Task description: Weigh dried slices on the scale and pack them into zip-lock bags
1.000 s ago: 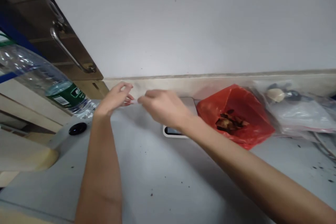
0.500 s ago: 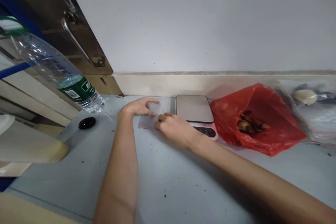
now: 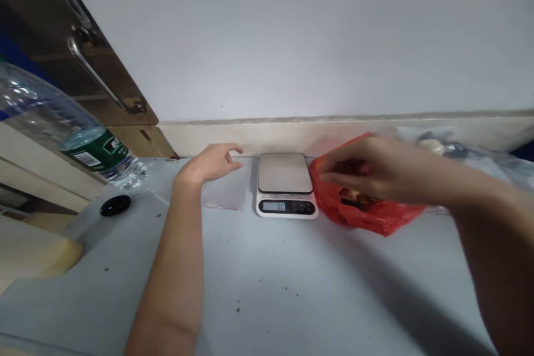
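Observation:
My left hand (image 3: 212,162) is open, its thumb and forefinger apart, over a flat clear plastic bag (image 3: 225,192) on the table. Right of that bag stands a white kitchen scale (image 3: 286,172) with a bare metal plate and 0.0 on its display. Slightly blurred, my right hand (image 3: 371,169) hovers over an open red plastic bag (image 3: 379,224). A gap shows between its curved thumb and fingers, and nothing can be seen in it. Some brown and yellowish pieces (image 3: 354,197) lie inside the red bag, partly hidden by the hand.
A water bottle (image 3: 94,147) with a green label appears at the left, near a round black object (image 3: 115,205) and a pale container (image 3: 37,250). Behind the scale rises a white wall (image 3: 292,39). Another clear bag (image 3: 479,158) lies far right. Dark crumbs dot the tabletop (image 3: 258,300).
My right hand has left the clear bag and moved right, over the red bag, uncovering the scale's display. My left hand stays at the clear bag. The view has shifted slightly right.

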`<state>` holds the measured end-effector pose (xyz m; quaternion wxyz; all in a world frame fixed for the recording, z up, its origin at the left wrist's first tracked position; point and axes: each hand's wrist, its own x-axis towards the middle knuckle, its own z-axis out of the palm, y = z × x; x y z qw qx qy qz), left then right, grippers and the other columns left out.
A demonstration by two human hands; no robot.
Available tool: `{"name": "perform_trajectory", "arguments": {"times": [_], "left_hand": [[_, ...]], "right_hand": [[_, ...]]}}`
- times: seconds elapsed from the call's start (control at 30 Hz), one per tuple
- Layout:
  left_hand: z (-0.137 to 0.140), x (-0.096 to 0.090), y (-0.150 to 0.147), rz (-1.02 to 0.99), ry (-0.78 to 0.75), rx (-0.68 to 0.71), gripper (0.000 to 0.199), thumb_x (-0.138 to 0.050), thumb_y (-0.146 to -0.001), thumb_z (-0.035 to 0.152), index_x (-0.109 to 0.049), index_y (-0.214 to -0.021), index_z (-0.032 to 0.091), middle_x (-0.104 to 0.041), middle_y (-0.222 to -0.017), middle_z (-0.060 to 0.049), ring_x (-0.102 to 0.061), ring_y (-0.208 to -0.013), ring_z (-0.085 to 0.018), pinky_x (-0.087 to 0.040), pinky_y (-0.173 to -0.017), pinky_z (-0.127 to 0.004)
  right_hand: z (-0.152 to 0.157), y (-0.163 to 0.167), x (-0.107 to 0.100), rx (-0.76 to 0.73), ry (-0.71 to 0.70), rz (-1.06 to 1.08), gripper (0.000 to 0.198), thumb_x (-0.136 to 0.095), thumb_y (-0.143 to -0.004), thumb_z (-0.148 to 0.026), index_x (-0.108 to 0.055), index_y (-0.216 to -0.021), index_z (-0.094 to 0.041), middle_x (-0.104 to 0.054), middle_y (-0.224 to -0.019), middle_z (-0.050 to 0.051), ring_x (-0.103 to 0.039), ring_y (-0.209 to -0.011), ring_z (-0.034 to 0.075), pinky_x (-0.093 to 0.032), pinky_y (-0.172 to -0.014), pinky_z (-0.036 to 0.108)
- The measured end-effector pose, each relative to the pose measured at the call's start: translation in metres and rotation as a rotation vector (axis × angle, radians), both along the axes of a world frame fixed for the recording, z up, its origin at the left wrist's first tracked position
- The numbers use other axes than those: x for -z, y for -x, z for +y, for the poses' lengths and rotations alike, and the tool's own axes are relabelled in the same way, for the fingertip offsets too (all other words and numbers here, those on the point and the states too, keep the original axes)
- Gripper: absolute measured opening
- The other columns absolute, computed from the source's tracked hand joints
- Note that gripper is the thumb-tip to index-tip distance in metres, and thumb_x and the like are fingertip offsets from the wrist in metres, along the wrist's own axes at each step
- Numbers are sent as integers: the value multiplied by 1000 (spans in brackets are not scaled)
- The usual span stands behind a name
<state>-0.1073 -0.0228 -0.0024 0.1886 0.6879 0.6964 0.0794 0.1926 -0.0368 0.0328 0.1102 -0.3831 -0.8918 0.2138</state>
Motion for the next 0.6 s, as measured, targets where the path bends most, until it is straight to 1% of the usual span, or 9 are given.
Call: {"name": "perform_trajectory", "arguments": {"times": [0.07, 0.13, 0.23, 0.27, 0.33, 0.4, 0.47, 0.53, 0.6], "left_hand": [[-5, -13, -22, -65, -77, 75, 37, -57, -95, 41, -76, -122, 26, -78, -103, -6, -73, -96, -26, -54, -83, -30], [-11, -22, -51, -162, -122, 210, 32, -56, -98, 40, -77, -116, 25, -79, -101, -5, -73, -95, -25, -54, -83, -30], [-21, -24, -97, -241, -126, 444, 36, -51, -103, 40, -76, -127, 31, -77, -121, -3, -71, -107, -23, -53, -88, -29], [-23, -21, -111, -214, -101, 482, 40, -47, -106, 44, -73, -134, 34, -75, -123, -3, -72, -104, -23, -54, -86, -29], [-25, -14, -135, -136, -40, 464, 45, -42, -108, 51, -66, -145, 41, -72, -122, -4, -72, -97, -22, -54, -81, -31], [-24, -6, -151, -112, -55, 460, 45, -43, -108, 56, -70, -139, 39, -71, -119, -4, -72, -97, -24, -53, -75, -31], [-20, -1, -159, -113, -105, 462, 41, -49, -106, 54, -81, -109, 28, -72, -105, -6, -70, -89, -24, -50, -69, -31], [-14, 1, -162, -98, -172, 421, 38, -56, -103, 45, -75, -79, 22, -71, -88, -6, -67, -77, -23, -47, -65, -32], [-9, 1, -161, -59, -247, 336, 32, -62, -99, 34, -68, -71, 21, -69, -78, -6, -65, -73, -24, -47, -65, -34]], "right_hand": [[7, -23, -3, 144, 96, -284, 42, -61, -94, -17, -56, -53, -24, -56, -52, -2, -40, -47, 13, -30, -51, 31], [13, -37, 2, 236, 153, -420, 37, -63, -93, -16, -63, -57, -24, -63, -58, 2, -47, -52, 15, -34, -53, 32], [23, -46, 15, 277, 84, -319, 21, -61, -93, -16, -81, -95, -23, -76, -78, 8, -62, -68, 20, -44, -62, 31], [26, -48, 19, 299, 44, -263, 29, -61, -92, -17, -80, -114, -23, -76, -80, 8, -65, -70, 21, -45, -63, 31], [32, -53, 24, 325, -10, -182, 58, -63, -90, -21, -65, -148, -23, -77, -81, 6, -66, -68, 22, -47, -62, 30], [35, -60, 23, 314, -27, -128, 77, -67, -86, -27, -51, -162, -24, -78, -82, 3, -68, -67, 22, -49, -62, 30], [36, -70, 18, 275, -18, -52, 75, -67, -87, -34, -52, -161, -26, -81, -89, 3, -73, -74, 24, -53, -67, 32], [34, -84, 10, 312, 12, 22, 60, -68, -88, -38, -66, -147, -27, -83, -95, 4, -75, -80, 25, -56, -71, 35], [33, -103, 4, 445, 15, 53, 41, -70, -87, -35, -77, -126, -26, -83, -96, 6, -74, -78, 25, -56, -72, 37]]}}
